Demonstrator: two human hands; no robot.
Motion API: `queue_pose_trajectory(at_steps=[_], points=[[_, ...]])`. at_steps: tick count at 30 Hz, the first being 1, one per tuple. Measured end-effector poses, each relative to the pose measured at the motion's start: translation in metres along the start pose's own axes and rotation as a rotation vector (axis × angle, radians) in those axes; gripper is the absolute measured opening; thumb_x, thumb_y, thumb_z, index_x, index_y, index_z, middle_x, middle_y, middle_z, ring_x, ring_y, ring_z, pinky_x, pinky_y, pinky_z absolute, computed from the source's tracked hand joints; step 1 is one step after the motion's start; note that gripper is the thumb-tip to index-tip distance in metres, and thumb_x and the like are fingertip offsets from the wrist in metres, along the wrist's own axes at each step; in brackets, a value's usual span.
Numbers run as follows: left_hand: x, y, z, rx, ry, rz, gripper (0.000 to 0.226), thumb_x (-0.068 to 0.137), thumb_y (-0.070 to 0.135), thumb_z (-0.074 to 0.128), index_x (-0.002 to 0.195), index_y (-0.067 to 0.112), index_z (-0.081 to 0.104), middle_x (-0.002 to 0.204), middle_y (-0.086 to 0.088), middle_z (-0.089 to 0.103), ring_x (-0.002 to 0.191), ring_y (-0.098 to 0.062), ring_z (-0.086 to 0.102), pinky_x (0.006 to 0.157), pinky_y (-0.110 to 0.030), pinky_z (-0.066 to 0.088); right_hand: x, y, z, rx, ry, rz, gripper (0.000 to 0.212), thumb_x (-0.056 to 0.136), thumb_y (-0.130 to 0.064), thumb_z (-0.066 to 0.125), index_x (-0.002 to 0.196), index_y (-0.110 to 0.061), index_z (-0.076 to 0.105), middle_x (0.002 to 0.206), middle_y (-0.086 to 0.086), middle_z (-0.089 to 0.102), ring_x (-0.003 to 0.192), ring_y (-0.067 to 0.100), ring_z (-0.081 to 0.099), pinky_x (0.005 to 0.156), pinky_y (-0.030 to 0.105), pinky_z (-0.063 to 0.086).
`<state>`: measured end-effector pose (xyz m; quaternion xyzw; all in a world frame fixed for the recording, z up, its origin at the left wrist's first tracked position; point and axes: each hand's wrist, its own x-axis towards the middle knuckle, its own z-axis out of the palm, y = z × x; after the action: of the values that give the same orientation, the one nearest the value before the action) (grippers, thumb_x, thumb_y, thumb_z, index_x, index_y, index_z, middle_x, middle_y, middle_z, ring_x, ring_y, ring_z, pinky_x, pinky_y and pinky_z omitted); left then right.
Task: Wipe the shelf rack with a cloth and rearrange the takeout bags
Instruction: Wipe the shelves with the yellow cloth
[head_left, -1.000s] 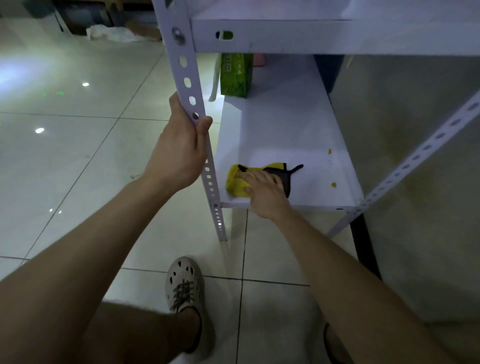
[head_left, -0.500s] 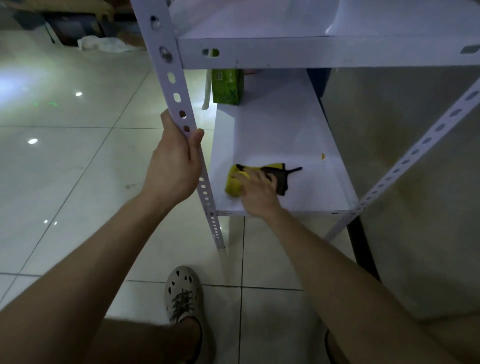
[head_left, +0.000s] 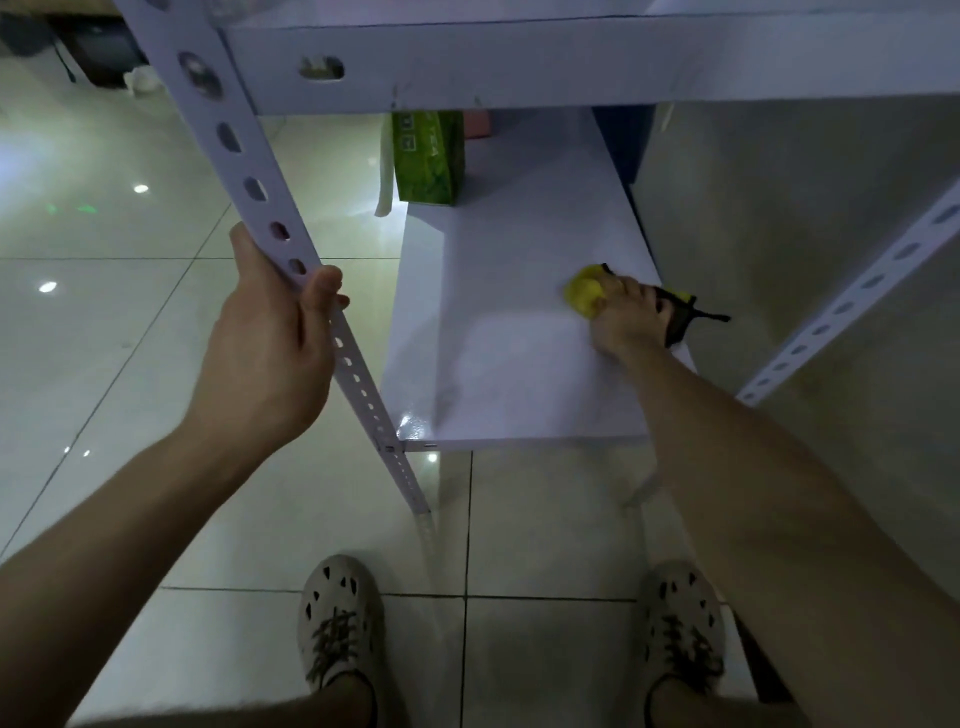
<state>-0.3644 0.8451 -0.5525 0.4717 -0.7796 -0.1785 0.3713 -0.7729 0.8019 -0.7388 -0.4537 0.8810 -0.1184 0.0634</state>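
While the left hand (head_left: 270, 343) wraps its fingers and thumb firmly round the front left post (head_left: 249, 187) of the shelf rack, the right hand (head_left: 631, 322) lies on the cloth (head_left: 584, 296) on the lower shelf (head_left: 509, 364). Its fingers are bent over the bunched yellow end of the cloth and press it onto the board, and a black part of the cloth sticks out from under the wrist side of the hand towards the right edge. The cloth sits close to the right edge of the shelf, roughly midway between front and back. A green bag (head_left: 428, 156) stands upright at the far left corner of the same shelf, with a white strap (head_left: 384, 171) hanging over the left edge beside it. Just behind the bag a pink thing (head_left: 478, 123) shows, too hidden by the upper shelf (head_left: 519, 67) to tell what it is. The front part of the lower shelf has a faint wet sheen. Another perforated post (head_left: 852, 296) slants along the right side. Below, two pale shoes (head_left: 337, 618) stand on the glossy tiled floor (head_left: 104, 312) at the front edge of the rack.
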Motion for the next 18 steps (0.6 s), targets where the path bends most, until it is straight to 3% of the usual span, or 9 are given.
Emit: queue_pose_trajectory(at_steps=[2,5,7,10,12,15,18], points=[[0.000,-0.001,0.000,0.002,0.008,0.003,0.059,0.107,0.062,0.030,0.140,0.015,0.034,0.105,0.004,0.068,0.093,-0.003,0.072,0.084,-0.050,0.062,-0.021,0.010,0.004,0.020,0.058,0.052,0.065,0.100,-0.023,0.044,0.163,-0.032,0.030,0.161,0.011,0.041,0.147,0.035,0.033,0.123,0.055,0.018],[-0.002,-0.001,0.001,0.015,0.020,0.009,0.029,0.105,0.067,0.029,0.124,0.045,0.030,0.101,0.010,0.068,0.094,-0.001,0.072,0.085,-0.053,0.062,-0.070,-0.026,0.015,0.095,0.137,0.115,0.069,0.088,-0.020,0.048,0.156,-0.032,0.046,0.153,0.012,0.049,0.142,0.035,0.040,0.120,0.055,0.020],[-0.001,-0.001,0.002,0.015,0.026,0.008,0.022,0.105,0.066,0.030,0.119,0.048,0.028,0.100,0.014,0.067,0.094,-0.006,0.074,0.085,-0.055,0.062,-0.110,-0.071,0.028,0.092,0.128,-0.043,0.072,0.075,-0.023,0.051,0.147,-0.031,0.057,0.145,0.009,0.056,0.132,0.034,0.049,0.112,0.054,0.029],[-0.001,0.001,0.003,-0.001,0.026,0.008,0.036,0.106,0.061,0.031,0.128,0.032,0.031,0.100,0.010,0.070,0.092,-0.016,0.077,0.082,-0.052,0.061,-0.164,-0.142,0.050,0.056,0.044,-0.507,0.065,0.073,-0.025,0.064,0.136,-0.040,0.059,0.138,-0.005,0.058,0.127,0.025,0.052,0.106,0.049,0.032],[-0.001,0.002,0.003,-0.008,0.020,0.007,0.049,0.107,0.060,0.032,0.134,0.019,0.034,0.103,0.003,0.071,0.093,-0.013,0.076,0.079,-0.046,0.060,-0.181,-0.165,0.052,0.078,-0.014,-0.682,0.064,0.076,-0.031,0.072,0.137,-0.043,0.057,0.143,-0.008,0.057,0.132,0.022,0.050,0.112,0.049,0.031],[0.001,-0.002,0.003,-0.016,0.006,0.016,0.051,0.112,0.053,0.035,0.139,0.010,0.035,0.104,0.003,0.070,0.094,-0.017,0.077,0.079,-0.045,0.060,-0.180,-0.151,0.047,0.107,-0.045,-0.700,0.065,0.082,-0.024,0.067,0.143,-0.042,0.055,0.149,-0.008,0.056,0.139,0.020,0.047,0.116,0.045,0.031],[0.002,-0.002,0.000,-0.019,-0.023,0.022,0.049,0.114,0.050,0.035,0.140,0.008,0.034,0.103,0.003,0.067,0.095,-0.022,0.077,0.083,-0.050,0.061,-0.174,-0.097,0.039,0.172,-0.011,-0.585,0.056,0.092,-0.024,0.053,0.146,-0.039,0.058,0.151,-0.006,0.056,0.141,0.021,0.048,0.115,0.044,0.031]])
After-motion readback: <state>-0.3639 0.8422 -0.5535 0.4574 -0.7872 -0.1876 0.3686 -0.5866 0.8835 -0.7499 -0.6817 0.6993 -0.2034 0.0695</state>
